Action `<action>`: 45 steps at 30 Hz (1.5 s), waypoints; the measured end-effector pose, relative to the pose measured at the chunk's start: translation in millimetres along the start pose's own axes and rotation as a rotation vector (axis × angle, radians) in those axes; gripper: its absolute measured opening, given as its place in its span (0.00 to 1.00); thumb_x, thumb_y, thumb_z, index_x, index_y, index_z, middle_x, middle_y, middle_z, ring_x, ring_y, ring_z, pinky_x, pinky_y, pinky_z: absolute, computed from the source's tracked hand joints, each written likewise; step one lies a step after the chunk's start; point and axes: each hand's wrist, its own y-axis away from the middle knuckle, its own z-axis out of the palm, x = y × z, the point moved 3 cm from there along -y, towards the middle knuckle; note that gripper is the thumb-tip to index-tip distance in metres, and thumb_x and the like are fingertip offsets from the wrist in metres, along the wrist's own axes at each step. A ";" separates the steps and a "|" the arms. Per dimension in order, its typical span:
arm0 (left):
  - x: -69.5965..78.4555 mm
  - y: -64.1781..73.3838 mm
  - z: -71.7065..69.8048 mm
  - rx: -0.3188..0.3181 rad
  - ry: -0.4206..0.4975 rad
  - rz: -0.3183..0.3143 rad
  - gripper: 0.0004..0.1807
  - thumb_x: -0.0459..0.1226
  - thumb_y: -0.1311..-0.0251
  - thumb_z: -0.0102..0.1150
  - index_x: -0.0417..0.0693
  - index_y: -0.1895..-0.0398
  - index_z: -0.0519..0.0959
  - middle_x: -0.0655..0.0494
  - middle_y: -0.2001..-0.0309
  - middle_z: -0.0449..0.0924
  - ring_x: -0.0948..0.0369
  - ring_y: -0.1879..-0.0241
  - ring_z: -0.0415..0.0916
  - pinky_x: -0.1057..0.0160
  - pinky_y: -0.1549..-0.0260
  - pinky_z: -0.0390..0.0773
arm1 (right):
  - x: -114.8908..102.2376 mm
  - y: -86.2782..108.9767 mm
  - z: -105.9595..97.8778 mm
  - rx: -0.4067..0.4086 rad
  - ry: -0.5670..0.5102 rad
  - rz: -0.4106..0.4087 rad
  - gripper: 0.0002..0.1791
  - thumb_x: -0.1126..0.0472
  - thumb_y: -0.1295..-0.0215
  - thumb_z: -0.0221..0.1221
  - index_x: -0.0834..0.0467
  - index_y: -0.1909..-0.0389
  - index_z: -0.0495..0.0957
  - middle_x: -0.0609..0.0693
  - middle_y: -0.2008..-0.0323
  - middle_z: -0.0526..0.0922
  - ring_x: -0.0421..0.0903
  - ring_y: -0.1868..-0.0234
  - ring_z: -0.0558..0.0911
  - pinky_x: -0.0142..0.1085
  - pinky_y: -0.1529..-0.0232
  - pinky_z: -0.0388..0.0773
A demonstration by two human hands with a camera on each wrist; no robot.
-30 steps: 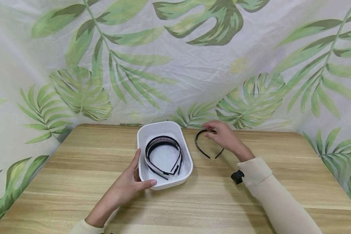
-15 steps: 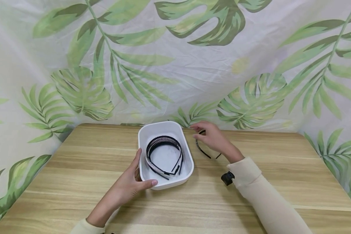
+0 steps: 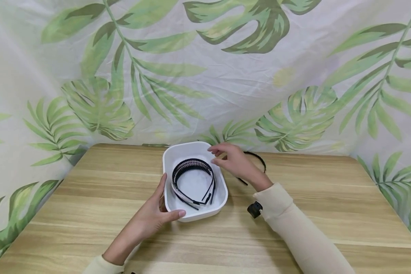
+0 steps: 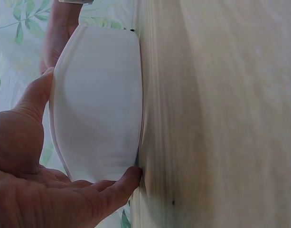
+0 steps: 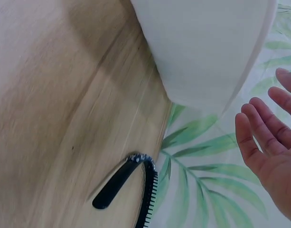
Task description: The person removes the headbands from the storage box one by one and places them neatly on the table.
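Note:
A white plastic box (image 3: 222,196) stands on the table with several headbands (image 3: 191,164) inside, black toothed ones and one with a pale band, nested together. My left hand (image 3: 150,217) grips its near left corner, thumb on the near rim and fingers along the left wall. In the left wrist view those fingers curl round the box's side (image 4: 98,104). Over the box's right rim hovers my right hand (image 3: 234,163), fingers loosely bent with nothing between them. A black toothed headband (image 5: 117,186) lies on the table to the right, partly hidden behind my right hand and wrist in the head view.
The wooden table (image 3: 311,213) extends to both sides and in front of the box. Behind its far edge hangs a leaf-patterned cloth (image 3: 226,95). A small black device (image 3: 254,209) sits at my right cuff.
My right hand has moved left, from over the loose headband to the box's right rim. The headband stays on the table. My left hand keeps its hold on the box.

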 end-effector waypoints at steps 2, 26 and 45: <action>0.1 -0.5 0.4 0.000 0.001 0.000 0.72 0.40 0.42 0.78 0.52 0.15 0.25 0.44 0.14 0.35 0.48 0.17 0.47 0.50 0.25 0.56 | -0.5 -1.3 1.3 0.001 0.005 -0.004 0.20 0.67 0.28 0.64 0.65 0.38 0.81 0.63 0.44 0.85 0.58 0.44 0.84 0.48 0.44 0.84; -1.5 -0.7 0.3 0.003 -0.028 0.024 0.72 0.40 0.41 0.77 0.52 0.15 0.25 0.42 0.14 0.38 0.49 0.17 0.48 0.50 0.25 0.56 | -2.9 -24.1 27.3 -0.054 -0.012 -0.031 0.20 0.70 0.30 0.63 0.66 0.38 0.80 0.65 0.45 0.85 0.58 0.45 0.84 0.50 0.40 0.82; -4.2 -3.1 1.1 -0.013 0.011 0.017 0.71 0.39 0.40 0.77 0.51 0.15 0.24 0.45 0.14 0.33 0.50 0.17 0.45 0.51 0.25 0.56 | -1.4 -40.0 45.5 -0.078 0.091 -0.119 0.19 0.73 0.32 0.64 0.68 0.41 0.82 0.63 0.45 0.86 0.57 0.46 0.85 0.47 0.41 0.83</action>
